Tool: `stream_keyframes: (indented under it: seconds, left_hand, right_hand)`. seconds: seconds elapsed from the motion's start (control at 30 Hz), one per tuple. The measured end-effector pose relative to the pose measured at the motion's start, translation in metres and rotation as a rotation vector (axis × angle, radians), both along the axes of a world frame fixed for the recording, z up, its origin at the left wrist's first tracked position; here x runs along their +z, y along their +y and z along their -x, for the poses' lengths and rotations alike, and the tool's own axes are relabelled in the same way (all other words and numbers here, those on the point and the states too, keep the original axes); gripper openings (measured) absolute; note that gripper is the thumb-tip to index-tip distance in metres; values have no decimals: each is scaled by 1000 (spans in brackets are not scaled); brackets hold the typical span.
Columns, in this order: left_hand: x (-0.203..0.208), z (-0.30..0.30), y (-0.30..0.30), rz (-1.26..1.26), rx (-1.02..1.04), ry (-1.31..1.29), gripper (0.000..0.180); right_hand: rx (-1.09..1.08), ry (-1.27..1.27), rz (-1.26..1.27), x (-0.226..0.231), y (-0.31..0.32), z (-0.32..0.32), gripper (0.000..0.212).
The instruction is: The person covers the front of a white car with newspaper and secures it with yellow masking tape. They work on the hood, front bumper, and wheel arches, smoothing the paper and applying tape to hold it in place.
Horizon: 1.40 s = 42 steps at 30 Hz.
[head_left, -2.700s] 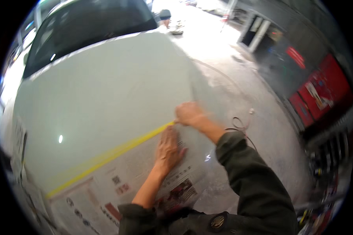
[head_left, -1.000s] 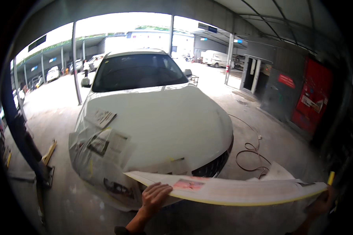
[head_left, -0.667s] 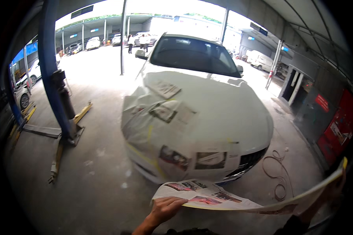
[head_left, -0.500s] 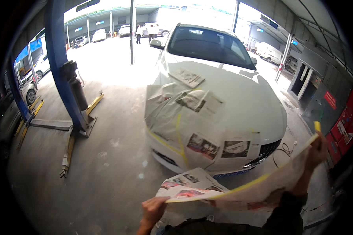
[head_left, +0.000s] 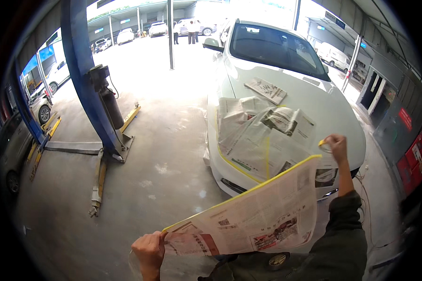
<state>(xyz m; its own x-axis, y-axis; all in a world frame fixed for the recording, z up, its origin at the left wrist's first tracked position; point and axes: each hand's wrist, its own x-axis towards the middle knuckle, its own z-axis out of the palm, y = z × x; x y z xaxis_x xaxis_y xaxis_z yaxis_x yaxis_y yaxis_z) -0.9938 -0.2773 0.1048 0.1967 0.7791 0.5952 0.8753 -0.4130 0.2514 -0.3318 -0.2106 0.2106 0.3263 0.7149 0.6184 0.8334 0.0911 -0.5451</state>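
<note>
Stretched slantwise before me is a newspaper sheet [head_left: 248,213] with a strip of yellow tape [head_left: 241,193] along its upper edge. My left hand [head_left: 150,250], low in view, is closed on the sheet's left corner. Raised at the right, my right hand [head_left: 337,146] is closed on a roll of yellow masking tape [head_left: 322,143], close by the sheet's upper right corner. Whether tape still joins roll and sheet I cannot tell. Behind stands a white car [head_left: 309,100]. Its front corner is covered with taped newspaper [head_left: 244,140], and a folded newspaper [head_left: 266,90] lies on the hood.
At left rises a blue lift post [head_left: 86,79] with yellow arms [head_left: 97,182] low over the floor. A hose or cable [head_left: 368,206] lies on the floor at right, near a red cabinet [head_left: 412,152]. Several people and parked cars are far back.
The sheet has gone from sagging to stretched tilted upward to the right. My left hand moved left and slightly down; my right hand moved left and up. The view has shifted left.
</note>
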Motion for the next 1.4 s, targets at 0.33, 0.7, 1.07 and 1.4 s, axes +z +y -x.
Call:
stream_keyframes:
  seconds: [0.33,0.7,1.07,1.4]
  left_hand:
    - [76,24,197,13,-439,390,22]
    - [70,71,371,-62,-735,487,11]
    - [32,152,541,40,-1188,666,28]
    - [-37,170,577,223,-1324,575,57]
  right_hand:
    - [154,454,-94,-10,109,170,42]
    - [441,-360,352,-42,176,331,53]
    - [-285,-254,415,-135,157,488,15]
    - [-565,-305,518,-126,108,571,17]
